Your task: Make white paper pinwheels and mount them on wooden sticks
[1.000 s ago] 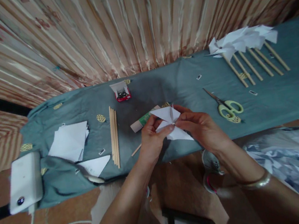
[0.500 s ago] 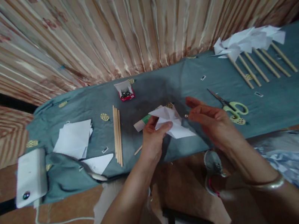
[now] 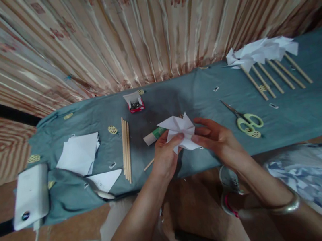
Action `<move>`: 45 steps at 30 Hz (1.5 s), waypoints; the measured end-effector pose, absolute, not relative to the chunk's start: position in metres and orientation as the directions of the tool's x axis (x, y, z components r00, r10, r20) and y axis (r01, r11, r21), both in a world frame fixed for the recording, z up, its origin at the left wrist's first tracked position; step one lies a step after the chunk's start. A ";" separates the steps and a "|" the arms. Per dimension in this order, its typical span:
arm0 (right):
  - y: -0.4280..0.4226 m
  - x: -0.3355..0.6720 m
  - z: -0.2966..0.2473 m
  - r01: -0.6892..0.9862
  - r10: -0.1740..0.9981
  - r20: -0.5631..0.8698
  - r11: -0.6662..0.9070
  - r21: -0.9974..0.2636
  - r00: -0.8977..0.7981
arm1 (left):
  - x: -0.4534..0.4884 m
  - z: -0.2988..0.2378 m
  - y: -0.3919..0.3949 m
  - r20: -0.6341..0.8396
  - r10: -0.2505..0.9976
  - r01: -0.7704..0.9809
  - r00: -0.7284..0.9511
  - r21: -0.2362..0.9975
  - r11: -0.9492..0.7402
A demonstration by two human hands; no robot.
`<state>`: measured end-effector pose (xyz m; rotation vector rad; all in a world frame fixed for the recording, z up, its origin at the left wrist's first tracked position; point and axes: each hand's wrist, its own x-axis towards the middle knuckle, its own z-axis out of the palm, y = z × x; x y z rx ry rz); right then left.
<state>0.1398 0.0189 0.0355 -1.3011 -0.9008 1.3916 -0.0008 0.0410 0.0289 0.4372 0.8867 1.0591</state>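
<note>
A folded white paper pinwheel (image 3: pixel 178 128) is held over the near edge of the blue-grey cloth-covered table (image 3: pixel 193 91). My left hand (image 3: pixel 166 156) grips its left side, thumb on top. Against its right side, my right hand (image 3: pixel 221 141) has the fingers pinched together. A glue stick (image 3: pixel 153 137) lies just behind the paper. Several bare wooden sticks (image 3: pixel 125 148) lie to the left of my hands.
A small red box of pins (image 3: pixel 135 102) sits at the back. Green-handled scissors (image 3: pixel 245 121) lie right of my hands. Finished pinwheels on sticks (image 3: pixel 264 57) are at far right. A stack of white paper squares (image 3: pixel 79 154) and a white device (image 3: pixel 30 194) are at left.
My right hand, which had drawn away to the right with something small pinched in it, has come back onto the pinwheel. The paper has tilted slightly.
</note>
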 end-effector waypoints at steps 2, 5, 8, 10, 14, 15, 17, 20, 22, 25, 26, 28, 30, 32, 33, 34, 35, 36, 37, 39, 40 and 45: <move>0.020 0.134 0.035 -0.261 0.954 -0.295 -0.271 -0.926 0.056 | 0.001 0.030 0.040 -0.410 0.889 -0.550 0.207 0.702 0.452; 0.022 0.135 0.036 -0.295 0.942 -0.326 -0.290 -0.911 0.083 | 0.002 0.030 0.039 -0.392 0.893 -0.517 0.221 0.729 0.448; 0.022 0.140 0.041 -0.293 0.937 -0.341 -0.305 -0.906 0.080 | 0.001 0.030 0.041 -0.352 0.902 -0.491 0.250 0.757 0.431; 0.022 0.143 0.044 -0.290 0.937 -0.345 -0.314 -0.904 0.061 | 0.000 0.029 0.042 -0.339 0.907 -0.460 0.251 0.782 0.420; 0.021 0.146 0.043 -0.253 0.946 -0.323 -0.308 -0.917 0.017 | -0.002 0.026 0.043 -0.363 0.904 -0.382 0.227 0.820 0.426; 0.021 0.147 0.042 -0.231 0.950 -0.313 -0.304 -0.924 0.005 | -0.003 0.024 0.043 -0.373 0.902 -0.368 0.216 0.825 0.429; 0.020 0.149 0.040 -0.167 0.961 -0.277 -0.271 -0.948 0.009 | -0.002 0.022 0.043 -0.390 0.901 -0.346 0.188 0.832 0.432; 0.015 0.150 0.041 0.035 0.988 -0.076 -0.081 -0.996 0.138 | -0.002 0.021 0.043 -0.376 0.916 -0.387 0.142 0.830 0.401; 0.009 0.149 0.044 0.268 0.969 0.142 0.085 -0.960 0.201 | -0.001 0.022 0.044 -0.367 0.923 -0.447 0.115 0.811 0.378; 0.000 0.147 0.049 0.529 0.935 0.338 0.234 -0.816 0.108 | -0.001 0.026 0.046 -0.378 0.921 -0.509 0.097 0.776 0.372; -0.002 0.146 0.049 0.571 0.930 0.363 0.266 -0.777 0.062 | -0.001 0.027 0.046 -0.379 0.920 -0.521 0.099 0.768 0.372; -0.004 0.143 0.047 0.623 0.923 0.386 0.309 -0.719 -0.012 | -0.001 0.028 0.046 -0.381 0.918 -0.534 0.107 0.757 0.377; -0.003 0.142 0.044 0.649 0.913 0.406 0.334 -0.683 -0.042 | 0.000 0.029 0.046 -0.387 0.914 -0.539 0.119 0.749 0.387; -0.001 0.141 0.041 0.652 0.906 0.422 0.342 -0.677 -0.037 | 0.001 0.028 0.045 -0.388 0.912 -0.545 0.131 0.740 0.393; 0.000 0.141 0.041 0.647 0.907 0.421 0.336 -0.684 -0.025 | 0.001 0.028 0.044 -0.386 0.913 -0.550 0.136 0.737 0.393; 0.002 0.141 0.040 0.640 0.910 0.415 0.324 -0.697 -0.009 | 0.002 0.028 0.044 -0.382 0.914 -0.556 0.137 0.734 0.390; 0.002 0.142 0.040 0.632 0.917 0.398 0.304 -0.713 0.008 | 0.002 0.028 0.044 -0.379 0.915 -0.561 0.134 0.733 0.386; 0.003 0.142 0.040 0.624 0.925 0.380 0.283 -0.728 0.024 | 0.003 0.028 0.043 -0.380 0.916 -0.562 0.131 0.732 0.384; 0.004 0.142 0.040 0.617 0.930 0.365 0.266 -0.740 0.037 | 0.003 0.028 0.043 -0.384 0.914 -0.561 0.129 0.732 0.386; 0.004 0.143 0.039 0.612 0.933 0.356 0.252 -0.749 0.051 | 0.004 0.029 0.041 -0.395 0.909 -0.557 0.130 0.730 0.397; 0.005 0.143 0.037 0.616 0.932 0.359 0.254 -0.746 0.050 | 0.005 0.030 0.041 -0.399 0.907 -0.555 0.134 0.728 0.402; 0.007 0.143 0.032 0.633 0.933 0.356 0.241 -0.735 0.058 | 0.006 0.032 0.039 -0.414 0.897 -0.556 0.153 0.714 0.425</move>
